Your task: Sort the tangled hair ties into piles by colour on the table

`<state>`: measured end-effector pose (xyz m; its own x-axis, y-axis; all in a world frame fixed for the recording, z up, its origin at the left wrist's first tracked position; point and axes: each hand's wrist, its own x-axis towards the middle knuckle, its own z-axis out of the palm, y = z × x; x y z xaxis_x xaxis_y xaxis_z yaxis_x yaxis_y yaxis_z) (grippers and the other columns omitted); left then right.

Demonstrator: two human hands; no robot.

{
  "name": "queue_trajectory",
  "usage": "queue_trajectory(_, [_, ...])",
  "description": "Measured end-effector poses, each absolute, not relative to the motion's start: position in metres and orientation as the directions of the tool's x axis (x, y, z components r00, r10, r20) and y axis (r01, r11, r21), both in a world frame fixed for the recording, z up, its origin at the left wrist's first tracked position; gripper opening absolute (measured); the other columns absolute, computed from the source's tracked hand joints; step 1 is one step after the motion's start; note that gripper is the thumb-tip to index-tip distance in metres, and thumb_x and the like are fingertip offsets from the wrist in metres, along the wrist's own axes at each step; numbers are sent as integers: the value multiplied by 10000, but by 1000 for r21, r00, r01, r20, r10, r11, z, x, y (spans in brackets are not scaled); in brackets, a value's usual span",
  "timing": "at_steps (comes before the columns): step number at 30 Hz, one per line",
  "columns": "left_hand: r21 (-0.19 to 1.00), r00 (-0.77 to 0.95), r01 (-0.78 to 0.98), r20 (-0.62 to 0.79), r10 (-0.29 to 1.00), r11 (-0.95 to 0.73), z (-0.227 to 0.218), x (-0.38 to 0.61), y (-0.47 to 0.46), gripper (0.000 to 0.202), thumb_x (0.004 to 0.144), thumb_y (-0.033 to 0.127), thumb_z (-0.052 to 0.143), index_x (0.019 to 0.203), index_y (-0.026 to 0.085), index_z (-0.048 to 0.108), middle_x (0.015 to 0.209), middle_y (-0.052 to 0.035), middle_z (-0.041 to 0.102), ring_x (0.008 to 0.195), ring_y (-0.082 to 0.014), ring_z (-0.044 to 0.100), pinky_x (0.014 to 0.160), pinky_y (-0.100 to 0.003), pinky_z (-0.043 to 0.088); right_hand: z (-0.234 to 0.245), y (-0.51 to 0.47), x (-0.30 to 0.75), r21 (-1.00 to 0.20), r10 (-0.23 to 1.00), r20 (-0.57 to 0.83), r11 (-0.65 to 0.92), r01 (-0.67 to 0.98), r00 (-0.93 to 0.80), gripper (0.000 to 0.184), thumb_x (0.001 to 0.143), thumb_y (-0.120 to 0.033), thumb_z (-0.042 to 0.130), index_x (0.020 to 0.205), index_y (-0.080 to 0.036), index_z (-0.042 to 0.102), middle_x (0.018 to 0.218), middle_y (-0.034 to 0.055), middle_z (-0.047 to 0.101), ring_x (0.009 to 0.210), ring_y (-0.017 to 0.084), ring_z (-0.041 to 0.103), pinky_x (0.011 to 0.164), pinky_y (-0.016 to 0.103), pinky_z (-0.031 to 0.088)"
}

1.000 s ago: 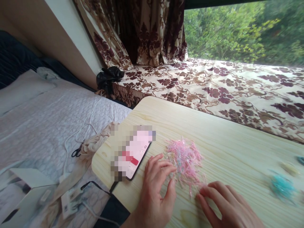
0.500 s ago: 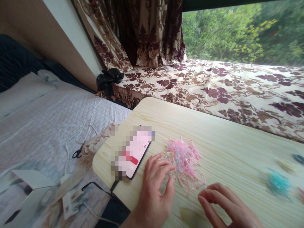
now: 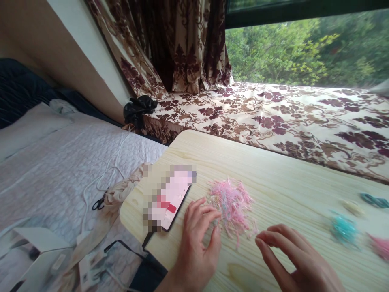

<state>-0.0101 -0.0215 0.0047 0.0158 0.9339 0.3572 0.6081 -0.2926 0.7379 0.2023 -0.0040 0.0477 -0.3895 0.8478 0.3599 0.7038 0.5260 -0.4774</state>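
Observation:
A loose pile of thin pink strands (image 3: 232, 205), mixed with a few pale blue and yellow ones, lies on the wooden table (image 3: 194, 150); they look like small elastic bands. My left hand (image 3: 199, 237) rests at the pile's left edge, fingertips touching or just over it, thumb apart from the fingers. To the right of the pile is my right hand (image 3: 296, 257), its thumb and index fingertips pinched together. Whether anything tiny is between them I cannot make out. A phone (image 3: 173, 200) with a lit, partly blurred screen lies left of my left hand.
At the table's right are a teal clump (image 3: 344, 229), a pale yellow clump (image 3: 353, 207), a dark green bundle (image 3: 374, 200) and a pink clump (image 3: 379, 245). A black cable (image 3: 147, 240) runs off the left edge. Beyond lie a bed (image 3: 82, 150) and a floral-covered sill (image 3: 291, 113).
The view has tilted up and turned slightly right, showing more of the clumps at the right. My hands keep nearly the same poses beside the pile. The digit on the phone changed from 0 to 1.

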Motion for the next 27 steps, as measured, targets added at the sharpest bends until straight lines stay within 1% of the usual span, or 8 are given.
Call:
queue_trajectory(5, [717, 20, 626, 378, 926, -306, 1, -10, -22, 297, 916, 85, 487, 1143, 250, 585, 1113, -64, 660, 1278, -249, 495, 1083, -521, 442, 53, -8, 211, -481, 874, 319, 483, 732, -367, 117, 981, -290, 541, 915, -257, 633, 862, 6, 653, 769, 131, 664, 672, 215, 536])
queue_trajectory(9, [677, 24, 662, 408, 913, -320, -4, -12, -21, 287, 916, 104, 496, 1129, 265, 600, 1107, -52, 677, 1261, -249, 526, 1053, -504, 476, 58, -15, 233, -437, 897, 309, 428, 791, -315, 161, 982, -332, 537, 884, -266, 646, 851, 3, 663, 770, 136, 675, 675, 216, 541])
queue_trajectory(13, [625, 59, 696, 443, 895, -355, -14, -19, -19, 318, 915, 122, 517, 1178, 283, 595, 1143, -41, 684, 1275, -239, 537, 1023, -447, 516, 63, -18, 273, -354, 917, 333, 337, 873, -219, 285, 985, -424, 505, 806, -272, 666, 829, 1, 693, 733, 139, 698, 625, 207, 548])
queue_trajectory(16, [573, 110, 712, 479, 871, -405, -21, -23, -18, 338, 907, 143, 553, 1212, 284, 596, 1172, -39, 690, 1273, -234, 553, 1007, -402, 534, 66, -13, 308, -269, 918, 378, 236, 934, -123, 436, 966, -546, 447, 732, -275, 696, 784, 16, 720, 684, 171, 713, 563, 251, 550])
queue_trajectory(19, [582, 78, 709, 497, 864, -398, -25, -23, -17, 321, 914, 163, 556, 1208, 280, 609, 1177, -39, 695, 1276, -233, 557, 1006, -387, 538, 67, 0, 341, -223, 949, 315, 88, 971, -14, 541, 915, -636, 389, 699, -270, 723, 789, 47, 735, 689, 211, 715, 564, 312, 541])
queue_trajectory(22, [589, 45, 707, 516, 855, -393, -28, -24, -17, 305, 919, 170, 548, 1197, 272, 621, 1166, -41, 704, 1270, -237, 567, 1004, -383, 543, 65, 20, 365, -195, 971, 234, -6, 981, 52, 494, 893, -564, 398, 693, -253, 727, 759, 60, 715, 659, 213, 685, 548, 327, 505])
queue_trajectory(25, [529, 100, 728, 547, 831, -435, -31, -28, -15, 316, 899, 176, 580, 1195, 276, 632, 1146, -34, 718, 1228, -237, 606, 967, -361, 569, 59, 39, 382, -136, 984, 153, -72, 988, 93, 360, 886, -432, 480, 713, -237, 728, 783, 54, 710, 662, 201, 666, 557, 321, 488])
queue_trajectory(27, [513, 118, 735, 547, 829, -443, -32, -29, -14, 315, 893, 182, 588, 1188, 282, 638, 1136, -31, 721, 1210, -239, 619, 951, -358, 576, 55, 49, 389, -80, 988, 84, -120, 990, 126, 270, 914, -374, 546, 777, -216, 718, 809, 33, 702, 683, 173, 653, 603, 311, 503])
